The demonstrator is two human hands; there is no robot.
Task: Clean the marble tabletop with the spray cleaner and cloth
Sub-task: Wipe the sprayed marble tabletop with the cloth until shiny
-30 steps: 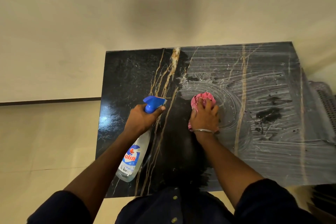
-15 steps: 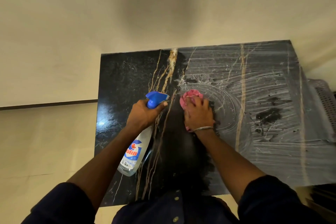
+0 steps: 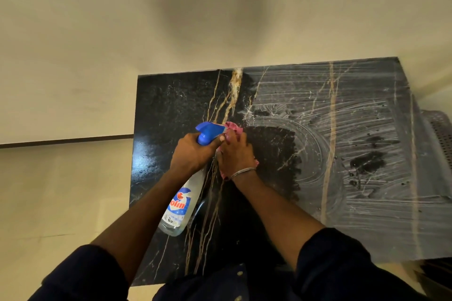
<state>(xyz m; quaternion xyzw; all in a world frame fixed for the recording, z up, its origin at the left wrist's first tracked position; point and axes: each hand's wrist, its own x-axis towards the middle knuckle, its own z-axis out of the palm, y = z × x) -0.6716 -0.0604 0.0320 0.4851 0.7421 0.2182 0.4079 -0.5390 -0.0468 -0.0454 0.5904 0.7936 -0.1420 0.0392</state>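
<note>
Head view, itemised. Marble tabletop (image 3: 171,105): black stone with gold veins, bare and glossy to the left of the left hand (image 3: 193,151), filmed with white cleaner streaks (image 3: 367,129) in arcs and bands to the right of the right hand (image 3: 236,156). Spray bottle (image 3: 178,208): clear body, blue trigger head (image 3: 208,132), clamped at the neck in the left hand with the nozzle past the knuckles and the body slanting back beneath the wrist. Rigid plastic, judged light and likely slick if wet, so it is best held where it is now, at the narrow neck under the trigger. Cloth (image 3: 233,127): pink, bunched, lying on the stone under the right hand, whose fingers bend over it and press it down. It shows beyond the fingertips and at the heel of the hand. Soft and limp, with no fixed grip point, so it is best taken as a wad under the palm. The two hands lie side by side, just touching. Bangle (image 3: 242,173): thin metal, on the right wrist. Perforated grey object (image 3: 440,134): well to the right of the right hand at the table's edge, possibly a basket, but too cropped to say.
</note>
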